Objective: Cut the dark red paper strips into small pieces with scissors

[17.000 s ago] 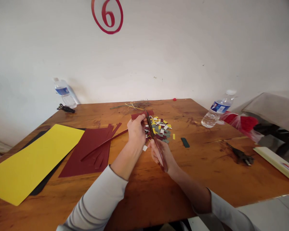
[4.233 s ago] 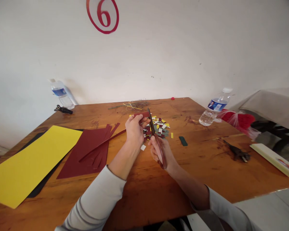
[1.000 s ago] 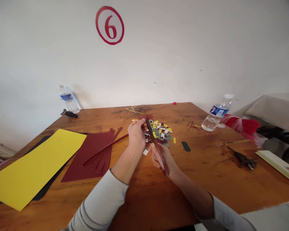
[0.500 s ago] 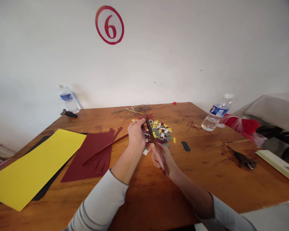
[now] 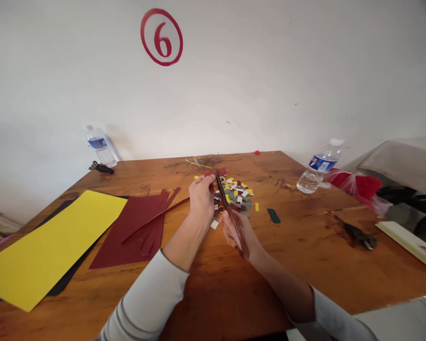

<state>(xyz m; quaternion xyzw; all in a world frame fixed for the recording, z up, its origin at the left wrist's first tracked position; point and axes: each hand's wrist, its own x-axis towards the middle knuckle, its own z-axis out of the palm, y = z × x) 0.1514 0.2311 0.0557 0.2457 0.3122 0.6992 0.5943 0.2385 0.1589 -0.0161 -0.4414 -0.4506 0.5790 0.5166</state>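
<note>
Above the middle of the brown wooden surface (image 5: 298, 251), the left hand (image 5: 202, 195) pinches a dark red paper piece (image 5: 210, 172) between thumb and fingers, while the right hand (image 5: 237, 232) is curled around the brown handles of the dark-bladed scissors (image 5: 224, 195). The blades cross the paper, though whether they are closed is hard to tell. Small multicoloured paper bits (image 5: 239, 195) lie heaped just beyond the hands, toward the surface's far edge.

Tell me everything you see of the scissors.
The scissors have long, narrow, dark blades, metal by the look, and reddish-brown handles. The right hand grips the handles, partly hiding them. The blades point away from the person, slightly left, their ends overlapping dark red paper beside the left hand. Contact there, and how far the blades are open, cannot be told.
</note>
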